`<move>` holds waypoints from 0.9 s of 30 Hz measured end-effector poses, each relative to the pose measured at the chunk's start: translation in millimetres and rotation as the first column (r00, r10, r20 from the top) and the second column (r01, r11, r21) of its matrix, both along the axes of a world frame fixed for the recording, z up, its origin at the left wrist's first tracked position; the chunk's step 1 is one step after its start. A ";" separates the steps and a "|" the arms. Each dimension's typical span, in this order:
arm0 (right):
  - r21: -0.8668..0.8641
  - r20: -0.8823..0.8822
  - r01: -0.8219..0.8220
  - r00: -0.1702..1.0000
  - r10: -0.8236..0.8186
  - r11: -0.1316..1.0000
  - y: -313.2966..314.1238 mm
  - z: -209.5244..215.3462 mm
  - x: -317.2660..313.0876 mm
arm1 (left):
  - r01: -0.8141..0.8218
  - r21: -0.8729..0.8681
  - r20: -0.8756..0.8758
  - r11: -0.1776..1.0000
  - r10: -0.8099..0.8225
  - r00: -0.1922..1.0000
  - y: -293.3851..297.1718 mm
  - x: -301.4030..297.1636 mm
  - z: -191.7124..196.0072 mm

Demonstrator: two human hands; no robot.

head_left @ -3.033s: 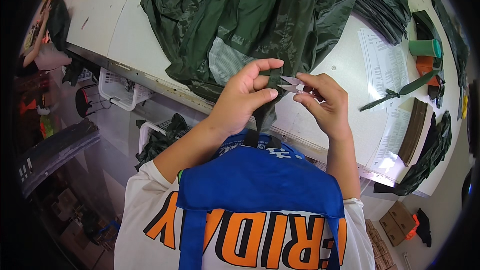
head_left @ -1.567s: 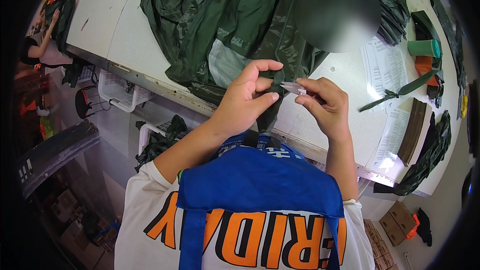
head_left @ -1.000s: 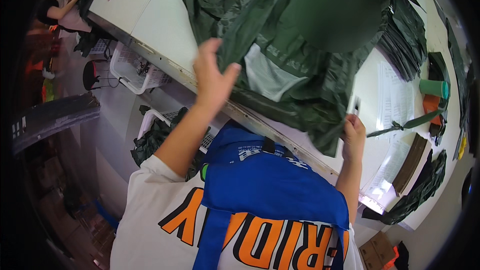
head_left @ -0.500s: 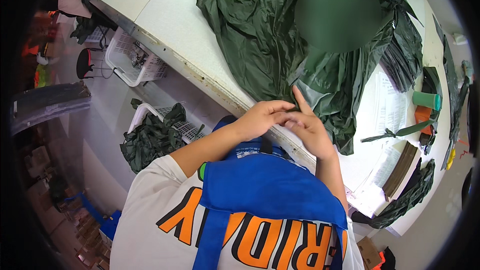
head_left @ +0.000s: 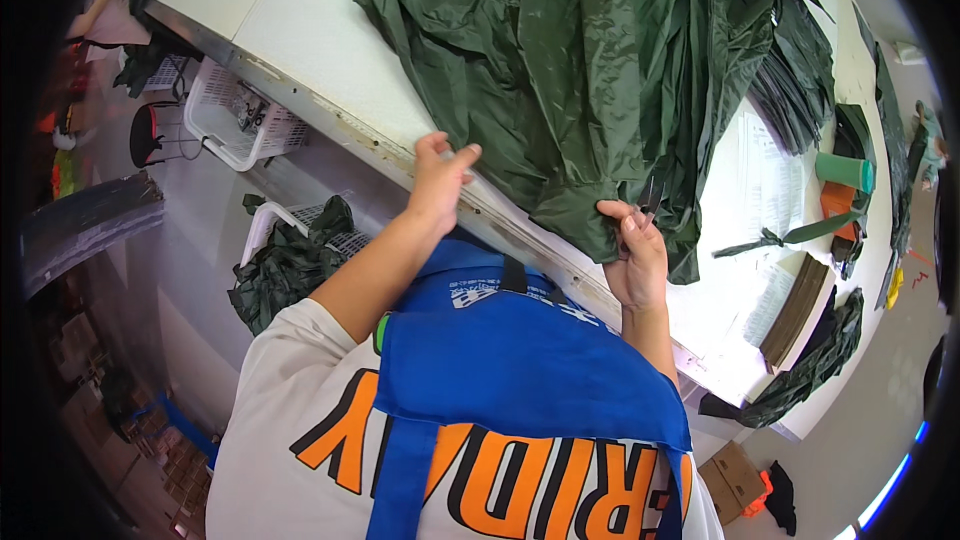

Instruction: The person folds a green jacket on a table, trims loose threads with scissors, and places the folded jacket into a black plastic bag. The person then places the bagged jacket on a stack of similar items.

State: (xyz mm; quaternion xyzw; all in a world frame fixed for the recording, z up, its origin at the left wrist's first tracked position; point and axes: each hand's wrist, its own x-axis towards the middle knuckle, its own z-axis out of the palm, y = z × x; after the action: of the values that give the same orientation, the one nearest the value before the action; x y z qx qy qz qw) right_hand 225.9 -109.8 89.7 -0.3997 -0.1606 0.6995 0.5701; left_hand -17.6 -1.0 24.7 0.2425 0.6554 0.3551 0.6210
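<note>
The right hand point(head_left: 637, 265) is closed around a pair of small snips point(head_left: 646, 216), whose narrow blades jut up past the knuckles. Its thumb and forefinger sit at the gathered near end of a green garment point(head_left: 560, 120); I can't tell how firmly they pinch the cloth. From where I stand, that is the worry: with the bare points lying against loose folds, a careless twist of the wrist could nick or snag the fabric. Slack cloth could also slip over the near edge of the table, as only that one hand seems to steady it.

The right forearm rises from the near side, wrist fairly straight. The left hand point(head_left: 440, 180) hangs near the table edge, thumb and fingers parted and curled; whether the thumb tip brushes the cloth, I can't say.

The garment spreads across the white table point(head_left: 320, 30) toward the far side. To its right lie a stack of dark strips point(head_left: 785, 105), printed papers point(head_left: 775, 165) and a green roll point(head_left: 845, 172). Below the table, at left, green cloth point(head_left: 290, 270) spills from a basket.
</note>
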 end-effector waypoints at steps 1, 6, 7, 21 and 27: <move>-0.018 -0.003 0.005 1.000 -0.005 1.000 1.0 6.2 -1.8 | -0.030 0.023 0.013 0.999 0.029 0.999 5.8 -2.9 -1.0; 0.002 0.347 -0.053 0.937 0.049 0.999 2.3 23.4 0.1 | 0.361 0.429 -0.455 0.828 -0.147 0.878 22.5 7.3 38.3; 0.018 0.442 -0.099 0.894 0.081 0.995 3.0 26.7 -0.2 | 0.490 0.497 -0.503 0.716 -0.223 0.835 21.8 12.6 55.9; -0.597 0.795 -0.035 0.107 0.597 0.801 -63.3 47.6 155.1 | 0.497 0.210 -0.889 0.842 -0.046 0.455 186.7 -28.2 37.6; -0.218 0.916 0.251 -0.280 0.286 0.943 -45.1 75.3 133.7 | 0.770 -0.020 -0.926 0.637 -0.302 0.225 212.9 -37.1 -8.1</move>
State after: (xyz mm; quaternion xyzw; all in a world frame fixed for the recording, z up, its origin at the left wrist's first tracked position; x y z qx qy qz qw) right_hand 359.6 -154.8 165.0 -0.8830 -0.4372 0.1191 0.1222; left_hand -54.8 212.0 16.5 0.7399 0.6376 0.0706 0.2026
